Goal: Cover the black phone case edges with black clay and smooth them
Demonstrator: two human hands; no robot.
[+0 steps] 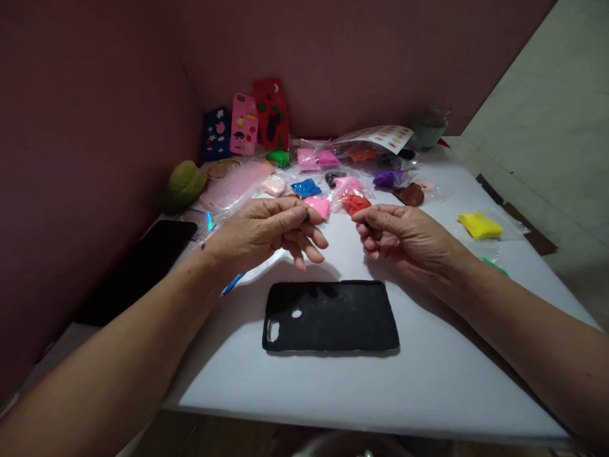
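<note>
My left hand (276,230) hovers over the white table with thumb and forefinger pinched on a small dark piece of clay (307,216); its other fingers are loosely spread. Across a short gap, my right hand (404,236) is closed, thumb against forefinger, with another small dark piece of clay (365,223) just showing between them. Below both hands a black phone case (337,317) lies flat on the table. It has a camera cutout and a small round hole at its left end, and its black surface looks like clay.
Several bags of coloured clay, among them blue (306,187), purple (387,178) and yellow (480,225), lie across the back and right. Three decorated phone cases (245,124) lean on the wall. A green fruit (186,184) and a dark flat slab (147,270) are at left.
</note>
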